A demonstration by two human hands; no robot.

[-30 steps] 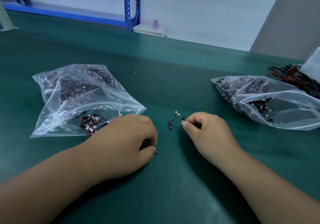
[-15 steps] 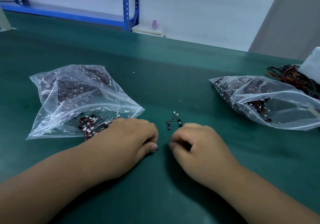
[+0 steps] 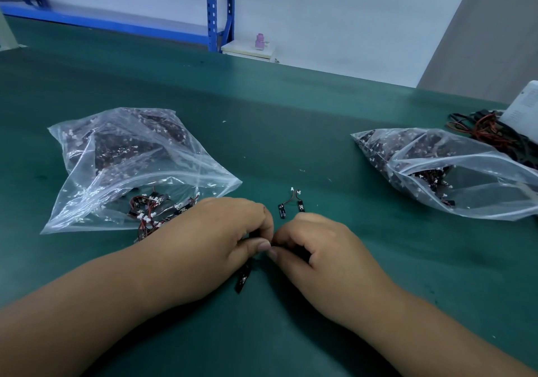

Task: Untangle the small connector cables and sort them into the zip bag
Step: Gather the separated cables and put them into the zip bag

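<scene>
I am holding one connector cable (image 3: 243,280) between both hands, low over the green surface (image 3: 291,114). My left hand (image 3: 224,239) is pinching it between thumb and forefinger, with the other fingers curled. The cable's black end tab is hanging out below that thumb, its long axis slanting toward me. My right hand (image 3: 320,251) is meeting the left thumb-tip to thumb-tip with fingers curled in, and I judge it is pinching the same cable, though the grip is hiding the wire itself. My forearms are converging from either side. A loose cable (image 3: 291,205) is lying just beyond my right knuckles, its two tabs pointing back at me. The zip bag (image 3: 131,158) is lying beyond and outboard of my left hand, its mouth facing that hand, with tangled cables (image 3: 154,215) spilling against the left knuckles. I am judging the left hand nearer for the drop. A second bag (image 3: 454,172) is lying well off beyond my right hand.
</scene>
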